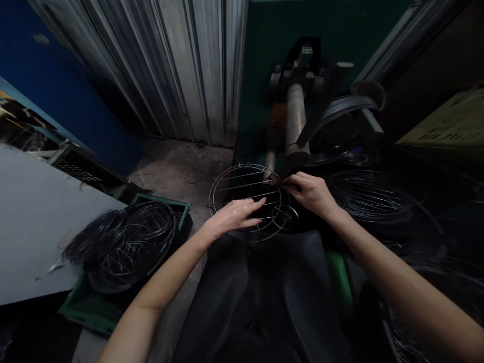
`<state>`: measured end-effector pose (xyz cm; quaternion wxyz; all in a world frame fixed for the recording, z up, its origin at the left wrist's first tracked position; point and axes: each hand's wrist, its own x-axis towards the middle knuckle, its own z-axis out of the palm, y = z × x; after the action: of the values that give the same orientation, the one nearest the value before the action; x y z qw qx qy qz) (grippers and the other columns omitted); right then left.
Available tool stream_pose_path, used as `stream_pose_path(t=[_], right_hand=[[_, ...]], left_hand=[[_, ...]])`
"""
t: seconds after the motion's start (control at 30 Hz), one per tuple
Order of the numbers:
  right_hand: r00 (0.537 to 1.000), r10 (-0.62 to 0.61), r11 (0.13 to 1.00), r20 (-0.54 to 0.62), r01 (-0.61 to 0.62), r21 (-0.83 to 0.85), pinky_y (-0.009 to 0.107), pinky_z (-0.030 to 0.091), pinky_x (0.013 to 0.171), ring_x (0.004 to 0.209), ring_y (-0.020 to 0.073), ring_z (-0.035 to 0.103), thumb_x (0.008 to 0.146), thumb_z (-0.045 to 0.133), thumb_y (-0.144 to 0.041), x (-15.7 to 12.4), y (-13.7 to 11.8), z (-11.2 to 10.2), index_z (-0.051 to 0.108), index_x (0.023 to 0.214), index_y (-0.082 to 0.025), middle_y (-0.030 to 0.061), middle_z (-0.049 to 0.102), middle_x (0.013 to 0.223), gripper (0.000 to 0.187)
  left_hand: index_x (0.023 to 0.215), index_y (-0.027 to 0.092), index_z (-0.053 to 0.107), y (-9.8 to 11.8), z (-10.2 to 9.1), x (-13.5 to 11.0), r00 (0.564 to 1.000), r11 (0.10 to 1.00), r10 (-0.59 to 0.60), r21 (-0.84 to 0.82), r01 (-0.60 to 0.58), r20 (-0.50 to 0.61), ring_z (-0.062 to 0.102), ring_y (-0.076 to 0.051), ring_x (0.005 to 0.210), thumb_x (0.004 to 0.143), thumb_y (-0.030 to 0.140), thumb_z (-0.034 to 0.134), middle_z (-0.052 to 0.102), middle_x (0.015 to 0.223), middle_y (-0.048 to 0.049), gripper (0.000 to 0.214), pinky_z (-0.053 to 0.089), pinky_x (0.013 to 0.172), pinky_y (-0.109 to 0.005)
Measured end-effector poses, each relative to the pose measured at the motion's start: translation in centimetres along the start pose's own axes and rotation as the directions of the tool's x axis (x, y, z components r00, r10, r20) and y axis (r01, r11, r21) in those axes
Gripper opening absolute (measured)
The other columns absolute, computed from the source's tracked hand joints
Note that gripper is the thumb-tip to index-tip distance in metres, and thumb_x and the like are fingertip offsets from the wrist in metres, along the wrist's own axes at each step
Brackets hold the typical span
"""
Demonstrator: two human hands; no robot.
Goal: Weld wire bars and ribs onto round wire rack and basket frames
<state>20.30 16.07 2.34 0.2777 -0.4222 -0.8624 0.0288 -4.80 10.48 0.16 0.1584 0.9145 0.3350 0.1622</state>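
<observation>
A round wire rack (245, 180) with parallel cross wires lies over my lap, its far right rim at the lower rod (269, 166) of a machine. My left hand (236, 214) rests over the near left part of the rack, index finger and thumb stretched out and apart. Its other fingers are mostly hidden. At the rack's right rim my right hand (308, 191) is closed in a pinch, fingertips by the rod. What sits between those fingertips is too small and dark to name. A smaller wire ring (285, 218) shows below the right hand, overlapping the rack's edge.
The machine's thick cylinder (297, 116) stands just ahead. To the left, a green crate (185, 209) holds many wire rings, beside a pale board (38, 217). More wire racks (370, 196) are stacked at right. Some wire pieces (194, 175) lie on the floor by the corrugated wall (189, 65).
</observation>
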Motion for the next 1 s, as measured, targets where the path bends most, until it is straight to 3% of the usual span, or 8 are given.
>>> stream_pose_path(t=[1.0], right_hand=[[1.000,0.002,0.999,-0.006,-0.003,-0.036,0.024,0.045,0.058,0.065,0.0151,0.060,0.085,0.055,-0.027,-0.12,0.04,0.13,0.067,0.083,-0.020,0.0044,0.063,0.075,0.014]], left_hand=[[0.140,0.011,0.034,0.16,-0.01,0.24,0.998,0.998,-0.060,0.035,0.060,0.018,0.058,-0.016,0.083,0.091,0.038,0.048,0.058,0.091,-0.0053,0.058,0.047,0.076,-0.027]])
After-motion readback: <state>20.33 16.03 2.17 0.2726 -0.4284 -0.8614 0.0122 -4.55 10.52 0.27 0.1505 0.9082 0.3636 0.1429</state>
